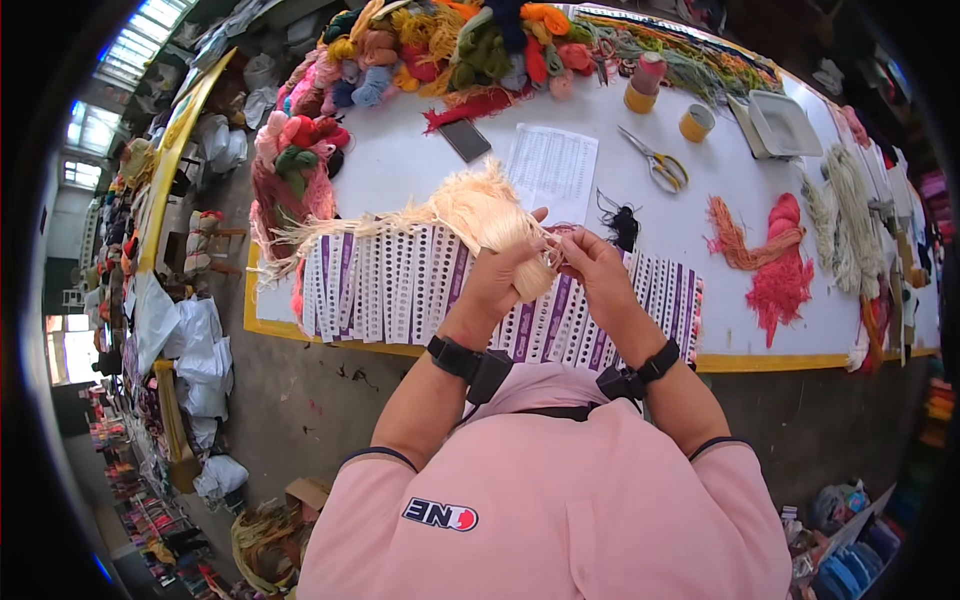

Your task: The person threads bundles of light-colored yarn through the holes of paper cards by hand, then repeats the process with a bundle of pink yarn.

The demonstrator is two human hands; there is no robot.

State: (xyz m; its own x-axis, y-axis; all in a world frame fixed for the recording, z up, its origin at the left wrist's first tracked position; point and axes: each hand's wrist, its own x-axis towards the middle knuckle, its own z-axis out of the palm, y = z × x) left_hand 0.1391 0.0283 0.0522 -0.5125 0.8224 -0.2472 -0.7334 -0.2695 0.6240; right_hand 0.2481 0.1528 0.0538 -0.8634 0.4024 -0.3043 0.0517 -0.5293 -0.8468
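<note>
A thick hank of pale cream yarn [480, 205] is bunched in my left hand [490, 290], whose fingers wrap round its lower end. My right hand [595, 270] is just beside it, fingers and thumb pinched on thin strands of the same yarn. The hank's loose strands trail left over a row of white and purple punched cards [400, 285], which lies under both hands along the table's near edge. Some strands hang past the left end of the cards. My fingertips partly hide the spot where the strands meet the hank.
Heaps of coloured yarn [430, 50] cover the table's far left. Beyond my hands lie a phone [465, 140], a printed sheet [553, 165] and yellow-handled scissors [655, 165]. Two tape rolls [697, 122], a white plastic tray [785, 125] and pink-red yarn [782, 270] are on the right.
</note>
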